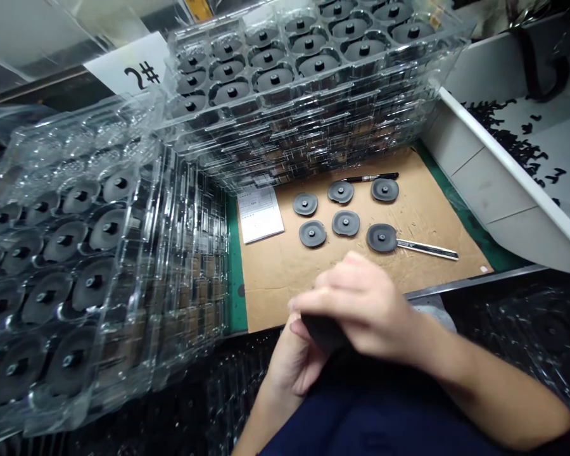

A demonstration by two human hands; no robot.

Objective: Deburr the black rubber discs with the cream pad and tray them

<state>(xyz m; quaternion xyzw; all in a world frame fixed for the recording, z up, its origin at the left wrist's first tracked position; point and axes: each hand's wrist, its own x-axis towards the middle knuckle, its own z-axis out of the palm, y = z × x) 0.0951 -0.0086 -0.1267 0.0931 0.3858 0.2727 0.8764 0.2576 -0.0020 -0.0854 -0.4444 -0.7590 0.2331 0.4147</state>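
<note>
Close to my body, both hands meet around a dark rounded disc (323, 330). My right hand (365, 304) lies over it, slightly blurred, with its fingers closed on the disc. From below, my left hand (294, 358) grips the same piece near its left edge; part of its fingers is hidden behind my right hand. Beyond them, on the cardboard sheet (275, 278), several similar grey-black discs with a central stud lie in two rows; one disc (381, 238) rests against the end of a flat knife-like tool (430, 249).
Stacked clear plastic trays of discs stand at the back (289, 120) and at the left (166, 266). A black pen (373, 177) and a printed paper pad (260, 215) lie on the cardboard. At right, a white bin (513, 171) borders scattered small black scraps (508, 136).
</note>
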